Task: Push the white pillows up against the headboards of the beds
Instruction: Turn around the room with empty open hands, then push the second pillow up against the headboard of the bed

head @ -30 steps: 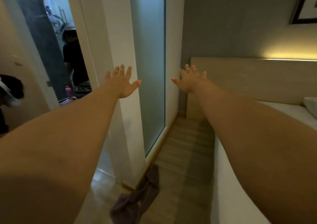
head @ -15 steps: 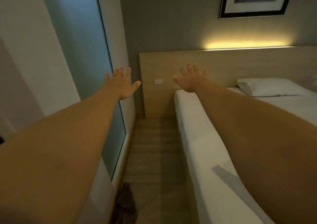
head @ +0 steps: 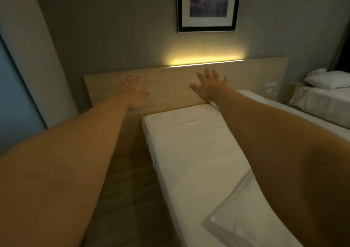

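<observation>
Pillow point(head: 330, 80) lies at two o'clock on the far bed point(head: 322, 102), well apart from us. Our left hand point(head: 132, 91) and right hand point(head: 210, 87) reach out spread and empty toward the headboard point(head: 170, 83). We should step round the near bed point(head: 193, 152), which blocks us. A picture point(head: 208, 6) hangs at twelve.

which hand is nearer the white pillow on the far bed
Right. The right hand reaches over the near bed, on the side of the white pillow; the left hand hangs farther away, over the floor gap.
</observation>
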